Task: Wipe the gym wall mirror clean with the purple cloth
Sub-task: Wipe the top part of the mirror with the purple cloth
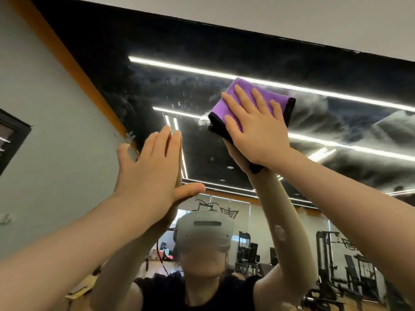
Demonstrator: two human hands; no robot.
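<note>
Right hand [258,131] flat, fingers straight and spread, pressing the folded purple microfibre cloth with black edging [261,97] against the large wall mirror [202,153], nothing curled round it. Cloth sits at about 1 o'clock of centre in the view, high on the glass, its upper corner over a reflected white ceiling light strip [179,68]. Left hand [152,167] at 9 o'clock from the cloth, well apart from it, palm flat on the glass near the mirror's left edge, fingers straight and together, thumb out to the side, holding nothing. Hazy streaks and smears [318,117] on the glass at 3 o'clock of the cloth; small droplets [179,102] at 9 o'clock of it. Orange trim band [74,61] runs along the mirror's left edge, grey painted wall [45,131] beyond. White ceiling strip [314,19] above the mirror's top edge. Reflection shows the person in a dark top wearing a white headset [204,230], both arms raised, black gym machines [336,261] at 5 o'clock.
</note>
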